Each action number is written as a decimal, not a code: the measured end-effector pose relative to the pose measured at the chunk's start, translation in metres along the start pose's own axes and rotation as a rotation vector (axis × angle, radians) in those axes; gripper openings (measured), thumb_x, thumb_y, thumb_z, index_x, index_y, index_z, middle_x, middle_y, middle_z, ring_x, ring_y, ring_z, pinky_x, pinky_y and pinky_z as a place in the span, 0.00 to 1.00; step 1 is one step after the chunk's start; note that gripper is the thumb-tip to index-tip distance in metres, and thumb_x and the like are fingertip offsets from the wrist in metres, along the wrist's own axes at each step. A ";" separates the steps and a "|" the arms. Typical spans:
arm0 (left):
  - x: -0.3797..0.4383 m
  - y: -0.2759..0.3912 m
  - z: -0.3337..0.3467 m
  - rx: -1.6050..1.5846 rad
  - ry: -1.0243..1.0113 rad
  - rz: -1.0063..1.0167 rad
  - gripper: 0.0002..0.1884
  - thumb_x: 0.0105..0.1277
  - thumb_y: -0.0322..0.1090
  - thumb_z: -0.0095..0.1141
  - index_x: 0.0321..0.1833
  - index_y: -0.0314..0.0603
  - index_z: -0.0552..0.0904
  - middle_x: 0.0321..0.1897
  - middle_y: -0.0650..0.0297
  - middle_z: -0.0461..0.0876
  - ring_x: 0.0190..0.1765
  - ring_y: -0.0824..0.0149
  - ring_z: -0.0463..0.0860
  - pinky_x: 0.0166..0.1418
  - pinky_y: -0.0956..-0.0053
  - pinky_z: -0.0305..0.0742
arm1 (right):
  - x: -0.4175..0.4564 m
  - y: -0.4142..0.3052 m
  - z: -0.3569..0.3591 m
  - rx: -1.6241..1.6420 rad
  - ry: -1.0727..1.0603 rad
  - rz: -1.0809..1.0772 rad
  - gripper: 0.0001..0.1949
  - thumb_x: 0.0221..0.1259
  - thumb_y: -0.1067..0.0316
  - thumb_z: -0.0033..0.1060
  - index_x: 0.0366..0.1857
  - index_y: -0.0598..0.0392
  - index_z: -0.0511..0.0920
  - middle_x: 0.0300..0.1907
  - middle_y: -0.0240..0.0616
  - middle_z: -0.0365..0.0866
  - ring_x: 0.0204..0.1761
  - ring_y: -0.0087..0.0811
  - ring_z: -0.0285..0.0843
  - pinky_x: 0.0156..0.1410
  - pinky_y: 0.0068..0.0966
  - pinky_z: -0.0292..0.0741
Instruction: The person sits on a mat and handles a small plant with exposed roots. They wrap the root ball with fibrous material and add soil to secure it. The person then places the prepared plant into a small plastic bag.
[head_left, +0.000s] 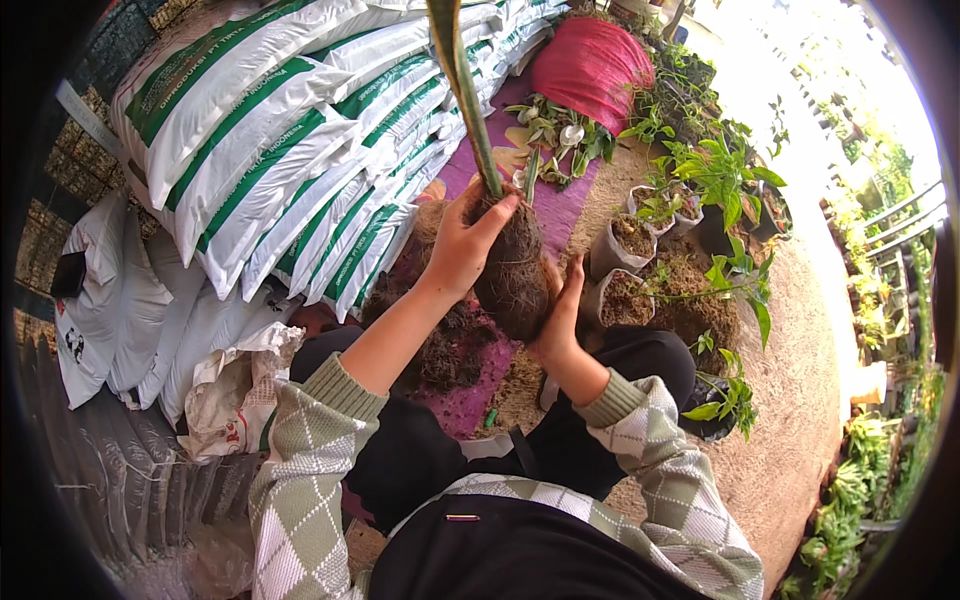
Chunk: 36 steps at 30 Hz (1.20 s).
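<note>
A plant with a long, stiff upright leaf (474, 120) and a dark, root-matted soil ball (514, 277) is held up before me. My left hand (469, 240) grips the top of the root ball around the leaf's base. Against the lower right side of the ball rests my right hand (559, 311), its fingers partly hidden behind it. A short second leaf (532, 176) rises beside the long one. Beneath the ball, loose dark soil (450, 352) lies on a purple printed sheet (491, 375).
White and green filled sacks (300, 150) are stacked at the upper left, with grey sacks (120, 315) below. Small soil-filled grow bags (625, 244) and leafy plants (724, 176) stand on the right. A pink sack (592, 71) lies at the top, beside cut leaves (566, 139).
</note>
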<state>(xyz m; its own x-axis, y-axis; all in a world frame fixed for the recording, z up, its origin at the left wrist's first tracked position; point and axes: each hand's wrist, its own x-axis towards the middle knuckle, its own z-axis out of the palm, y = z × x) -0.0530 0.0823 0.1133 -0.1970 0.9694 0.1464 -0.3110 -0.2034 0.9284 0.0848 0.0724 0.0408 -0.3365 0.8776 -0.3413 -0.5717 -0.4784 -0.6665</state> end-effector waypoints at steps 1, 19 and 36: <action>0.001 -0.003 -0.001 -0.037 0.037 -0.011 0.11 0.67 0.35 0.57 0.48 0.37 0.78 0.40 0.70 0.78 0.44 0.80 0.75 0.51 0.82 0.69 | -0.007 0.004 0.001 0.064 -0.034 0.046 0.41 0.65 0.28 0.25 0.69 0.52 0.59 0.65 0.45 0.68 0.64 0.43 0.69 0.69 0.42 0.68; 0.014 -0.027 0.011 -0.019 -0.062 0.114 0.20 0.62 0.31 0.63 0.55 0.35 0.74 0.48 0.64 0.79 0.51 0.75 0.77 0.58 0.76 0.71 | 0.014 -0.013 0.019 0.293 0.022 0.101 0.26 0.69 0.43 0.38 0.60 0.51 0.71 0.55 0.39 0.77 0.58 0.37 0.75 0.65 0.38 0.72; -0.015 -0.023 -0.016 0.093 0.211 0.138 0.37 0.46 0.41 0.76 0.57 0.33 0.72 0.48 0.59 0.78 0.52 0.68 0.77 0.58 0.72 0.72 | 0.015 -0.001 0.013 0.033 -0.135 0.061 0.32 0.69 0.42 0.39 0.68 0.54 0.60 0.66 0.46 0.66 0.66 0.46 0.66 0.70 0.47 0.65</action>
<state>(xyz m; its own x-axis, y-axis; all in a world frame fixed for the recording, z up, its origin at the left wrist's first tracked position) -0.0580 0.0700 0.0840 -0.4242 0.8812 0.2086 -0.1824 -0.3088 0.9335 0.0708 0.0858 0.0447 -0.4677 0.8362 -0.2864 -0.5705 -0.5331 -0.6248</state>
